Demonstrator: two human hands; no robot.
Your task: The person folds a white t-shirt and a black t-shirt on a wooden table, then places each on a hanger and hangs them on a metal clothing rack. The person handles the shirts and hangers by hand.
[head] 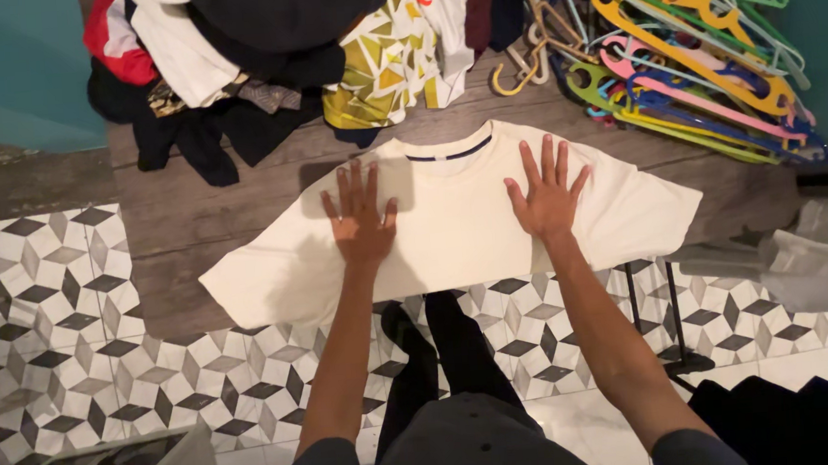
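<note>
cream t-shirt [453,235] spread flat, neckline away from the person, on a wooden bench [181,229]; its lower edge hangs just over the near rim. left hand [360,222] and right hand [547,194] rest palm-down on the shirt's chest, either side of the collar, fingers [535,161] spread and gripping nothing. behind the shirt: a heap of mixed clothes [275,48] at the far left and a tangle of coloured plastic hangers [693,48] at the far right. patterned tile floor [41,317] below the bench.
</note>
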